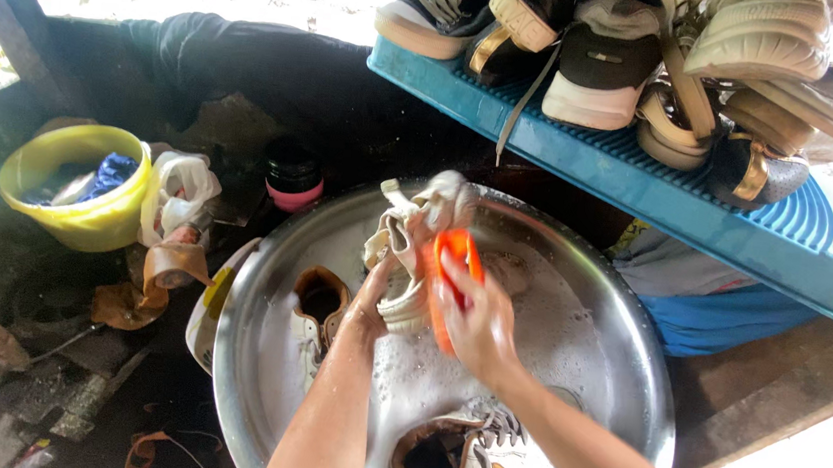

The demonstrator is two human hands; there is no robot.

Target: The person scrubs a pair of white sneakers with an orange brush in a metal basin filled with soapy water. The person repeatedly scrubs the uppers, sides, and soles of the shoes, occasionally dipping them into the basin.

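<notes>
Steel basin (624, 383): L hand (370, 300) holds shoe (416, 244), R hand (479, 320) w/ orange brush (455, 257).

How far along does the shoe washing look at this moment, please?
Done, it seems: several shoes sit piled on the blue tray above the basin. In hand: the left hand holds a white shoe over the soapy metal basin while the right hand presses an orange brush on it. Left: two more shoes lie in the suds.

left hand (370, 300) holds white shoe (413, 254) | right hand (475, 314) grips orange brush (456, 268) | over soapy metal basin (620, 322)
</notes>
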